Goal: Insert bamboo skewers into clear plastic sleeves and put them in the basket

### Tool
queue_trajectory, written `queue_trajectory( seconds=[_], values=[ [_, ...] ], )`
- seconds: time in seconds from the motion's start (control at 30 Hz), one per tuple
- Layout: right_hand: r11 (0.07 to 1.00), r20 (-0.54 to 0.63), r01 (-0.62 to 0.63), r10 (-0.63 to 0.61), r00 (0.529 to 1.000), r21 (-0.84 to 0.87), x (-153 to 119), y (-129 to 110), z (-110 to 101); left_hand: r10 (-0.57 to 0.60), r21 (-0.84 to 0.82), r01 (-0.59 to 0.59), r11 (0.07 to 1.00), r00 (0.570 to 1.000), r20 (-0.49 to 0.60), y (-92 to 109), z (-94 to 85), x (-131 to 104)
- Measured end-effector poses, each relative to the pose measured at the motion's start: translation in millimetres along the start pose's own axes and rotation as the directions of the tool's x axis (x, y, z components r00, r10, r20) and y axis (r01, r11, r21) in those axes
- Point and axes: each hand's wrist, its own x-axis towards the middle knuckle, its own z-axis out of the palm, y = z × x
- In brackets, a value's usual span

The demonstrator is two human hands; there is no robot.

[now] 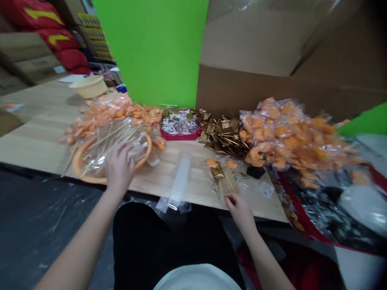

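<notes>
My left hand [120, 167] is over the orange round basket [79, 163], its fingers curled at the clear bags with thin sticks [105, 141] inside; what they grip is blurred. My right hand [238, 207] is at the lower end of a bundle of thin wooden sticks [227, 183] on the table, thumb and fingertips pressed together; anything between them is too small to name. A gold packet [217, 172] and an orange piece [212, 162] lie at the top of the bundle. Between the hands is a stack of clear plastic sleeves [181, 177].
Behind stand a red tray [180, 136] of small printed packets and a pile of gold packets [225, 137]. Bagged orange pieces [287, 129] heap up at the right, above a red-edged container [302, 217]. A cream bowl [90, 86] sits back left, near a green panel [157, 52].
</notes>
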Motion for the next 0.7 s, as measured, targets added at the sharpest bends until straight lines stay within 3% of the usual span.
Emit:
queue_trajectory(
  seconds=[0.1,0.2,0.27,0.43,0.6,0.7],
  values=[
    [0.990,-0.086,-0.119,0.112,0.990,-0.079,34.2,11.4,-4.2,0.156,-0.231,-0.116,0.966,0.974,0.162,40.0,42.3,-73.8],
    [0.979,-0.073,-0.171,0.163,0.984,-0.114,58.3,20.1,-5.6,0.147,-0.348,-0.036,0.937,0.944,0.296,80.0,70.1,-136.8],
    [0.977,-0.031,-0.183,0.180,0.983,-0.111,64.6,25.0,-7.6,0.093,-0.410,0.057,0.910,0.937,0.338,96.4,76.3,-157.3],
    [0.965,0.111,-0.263,0.261,0.959,0.001,63.0,40.0,-19.0,0.050,-0.536,0.198,0.821,0.909,0.413,105.5,64.2,-155.8],
    [0.885,0.211,-0.400,0.355,0.911,0.238,49.2,46.0,-29.1,0.047,-0.620,0.306,0.722,0.873,0.486,120.7,54.0,-146.2],
    [0.809,0.249,-0.418,0.341,0.907,0.413,26.0,42.1,-31.5,0.063,-0.646,0.420,0.638,0.808,0.586,139.0,54.5,-150.4]
  ],
)
